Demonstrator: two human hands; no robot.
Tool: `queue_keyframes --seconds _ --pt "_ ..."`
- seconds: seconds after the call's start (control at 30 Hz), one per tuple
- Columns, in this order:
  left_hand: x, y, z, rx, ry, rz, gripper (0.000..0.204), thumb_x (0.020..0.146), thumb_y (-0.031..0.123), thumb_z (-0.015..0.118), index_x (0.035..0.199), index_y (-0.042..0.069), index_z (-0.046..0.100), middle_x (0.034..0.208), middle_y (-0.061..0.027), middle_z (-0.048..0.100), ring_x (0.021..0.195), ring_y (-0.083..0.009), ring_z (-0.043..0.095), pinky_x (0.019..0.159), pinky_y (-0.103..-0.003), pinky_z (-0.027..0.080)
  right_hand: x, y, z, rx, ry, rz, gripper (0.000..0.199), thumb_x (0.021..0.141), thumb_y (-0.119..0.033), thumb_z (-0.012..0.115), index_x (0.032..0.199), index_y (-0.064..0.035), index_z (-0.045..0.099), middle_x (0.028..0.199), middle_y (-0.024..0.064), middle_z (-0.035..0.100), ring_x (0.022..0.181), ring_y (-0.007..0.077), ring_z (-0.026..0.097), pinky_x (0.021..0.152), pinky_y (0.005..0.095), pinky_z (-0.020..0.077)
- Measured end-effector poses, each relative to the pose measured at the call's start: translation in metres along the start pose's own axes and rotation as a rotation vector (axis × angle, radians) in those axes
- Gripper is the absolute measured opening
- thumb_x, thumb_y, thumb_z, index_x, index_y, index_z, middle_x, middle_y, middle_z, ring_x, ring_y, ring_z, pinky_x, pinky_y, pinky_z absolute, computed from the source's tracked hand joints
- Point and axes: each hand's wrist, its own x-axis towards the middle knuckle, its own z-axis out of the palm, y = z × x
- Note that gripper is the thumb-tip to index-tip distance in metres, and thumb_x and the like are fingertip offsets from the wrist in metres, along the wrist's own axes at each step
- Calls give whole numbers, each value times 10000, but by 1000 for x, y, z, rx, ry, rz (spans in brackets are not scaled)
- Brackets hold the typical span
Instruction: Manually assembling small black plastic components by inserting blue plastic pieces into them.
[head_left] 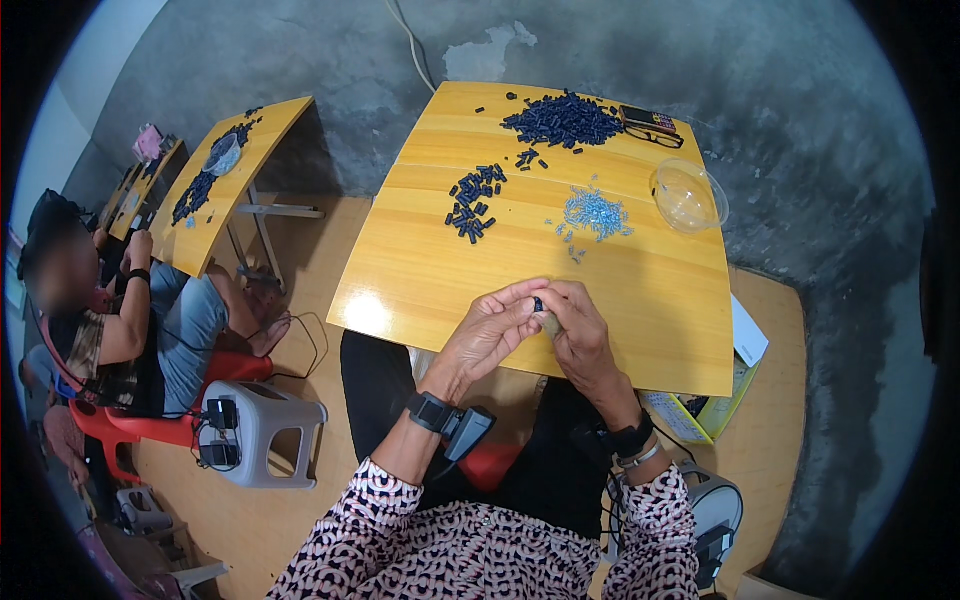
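Near the front edge of the wooden-topped table, my left hand (492, 335) and my right hand (582, 342) meet with bent fingers. Pinched between their fingertips is a small black cylindrical piece (538, 304); its finer detail is too small to make out. Beyond my hands lies a scatter of tiny clear-blue parts (596, 213). To the left of these, a loose group of short black cylindrical pieces (474, 205) spreads over the tabletop. At the far edge sits a larger heap of such black pieces (562, 121).
On the table (400, 270), a round clear plastic bowl (690, 196) stands at the right, near glasses (655, 134) and a keypad phone (648, 119). A yellow-edged box (715, 410) is below right. A seated person (120, 310) works at another table (215, 215) on the left, beside a grey stool (262, 430).
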Motion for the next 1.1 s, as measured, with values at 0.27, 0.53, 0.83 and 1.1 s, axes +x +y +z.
queue_keyframes --seconds 0.27,0.53,0.83,1.1 --pt "-1 1 -1 -27 12 5 368 893 50 589 1242 -38 513 1134 -101 604 1018 -150 593 911 -277 484 -1 -1 -2 72 -21 24 303 798 49 626 1099 21 600 974 136 576 854 242 588 724 298 484" --pt "2 1 -2 -22 -5 19 356 896 48 585 1240 -20 524 1107 -87 619 959 -137 607 848 -247 501 5 -1 -5 53 -32 5 260 833 24 604 1092 27 581 973 149 555 859 279 587 714 330 486" --pt "-2 2 4 -33 19 0 358 899 39 581 1247 -21 518 1061 -63 620 864 -93 595 766 -201 503 3 -4 -1 83 -43 96 281 789 66 559 1064 8 572 965 144 543 841 285 576 704 325 475" --pt "-2 6 9 -48 52 8 332 917 29 547 1247 -11 525 1050 -53 616 867 -82 583 783 -202 490 11 -4 -4 48 -92 101 305 751 46 596 1052 6 578 963 137 562 848 292 581 705 336 481"
